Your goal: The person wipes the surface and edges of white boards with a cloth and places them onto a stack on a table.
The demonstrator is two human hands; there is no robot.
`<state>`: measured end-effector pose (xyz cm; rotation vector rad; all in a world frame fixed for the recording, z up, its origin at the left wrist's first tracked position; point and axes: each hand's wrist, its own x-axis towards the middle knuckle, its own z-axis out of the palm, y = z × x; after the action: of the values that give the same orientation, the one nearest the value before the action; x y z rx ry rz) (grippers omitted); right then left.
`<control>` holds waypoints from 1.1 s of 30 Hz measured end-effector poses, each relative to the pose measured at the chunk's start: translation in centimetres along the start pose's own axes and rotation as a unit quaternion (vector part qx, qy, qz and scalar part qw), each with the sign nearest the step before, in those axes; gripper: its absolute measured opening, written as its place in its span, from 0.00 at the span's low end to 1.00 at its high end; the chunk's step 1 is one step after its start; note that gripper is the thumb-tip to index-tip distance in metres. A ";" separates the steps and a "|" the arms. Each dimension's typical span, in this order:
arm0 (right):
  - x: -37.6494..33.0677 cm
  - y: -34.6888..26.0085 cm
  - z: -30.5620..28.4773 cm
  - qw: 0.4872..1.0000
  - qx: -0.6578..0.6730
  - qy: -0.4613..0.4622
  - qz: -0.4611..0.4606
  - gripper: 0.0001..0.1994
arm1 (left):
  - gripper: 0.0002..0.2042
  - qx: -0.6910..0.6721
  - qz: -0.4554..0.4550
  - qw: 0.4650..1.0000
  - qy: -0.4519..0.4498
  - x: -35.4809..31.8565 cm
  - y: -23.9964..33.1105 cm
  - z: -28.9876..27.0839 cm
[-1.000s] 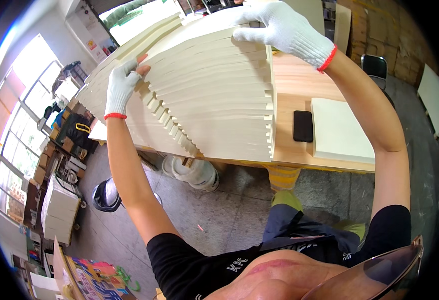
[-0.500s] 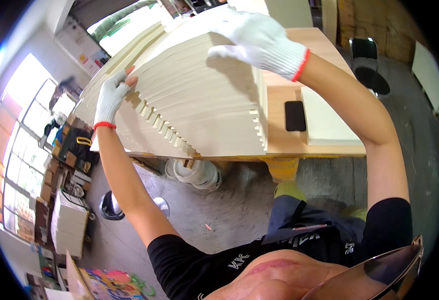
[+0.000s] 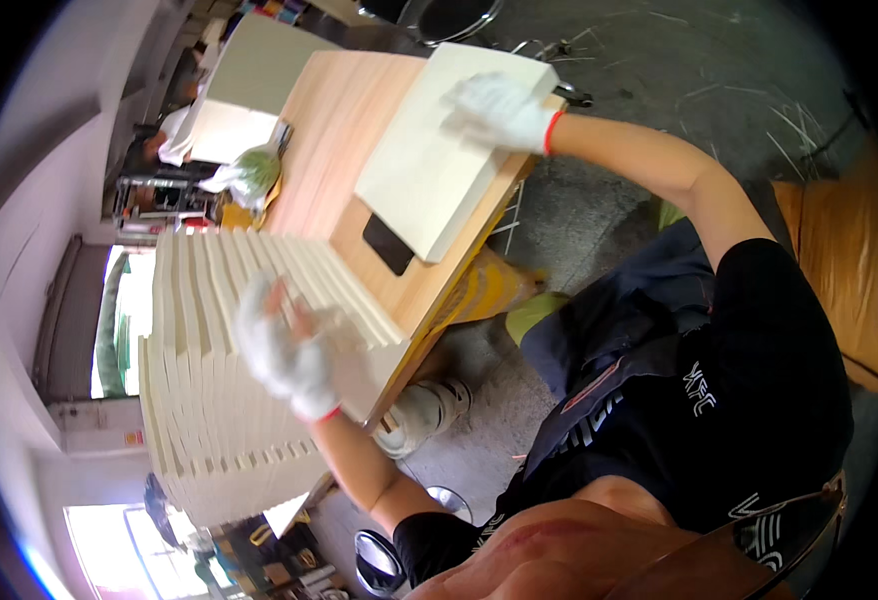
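Observation:
My left hand (image 3: 284, 350), in a white glove with a red cuff, rests flat on a fanned row of thin pale boards (image 3: 219, 370) standing on edge at the left end of the wooden workbench (image 3: 334, 120). My right hand (image 3: 499, 108), gloved the same way, lies on the far end of a flat stack of cream boards (image 3: 439, 160) on the bench. A black phone (image 3: 389, 245) lies on the bench between the two stacks, partly under the flat one.
Another pale board (image 3: 259, 70) and a green bundle (image 3: 254, 172) sit at the bench's far end. A yellow bench leg (image 3: 479, 290) and my shoe (image 3: 424, 410) are below. A wooden board (image 3: 839, 260) stands at the right. Shelves and clutter line the left wall.
My head has turned, so the view has swung round. My right hand left the fanned boards and moved onto the flat cream stack. My left hand stays on the fanned boards.

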<state>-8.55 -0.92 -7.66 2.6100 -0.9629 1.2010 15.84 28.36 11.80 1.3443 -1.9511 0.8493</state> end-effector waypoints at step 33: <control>-2.7 9.1 0.0 0.930 0.218 0.056 0.291 0.26 | 0.21 -0.479 -0.191 0.819 -0.251 5.5 6.3 36.8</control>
<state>-15.24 -6.76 -11.03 2.5895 -1.6939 1.8649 3.63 -1.85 -7.21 1.2588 -1.8939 -0.7087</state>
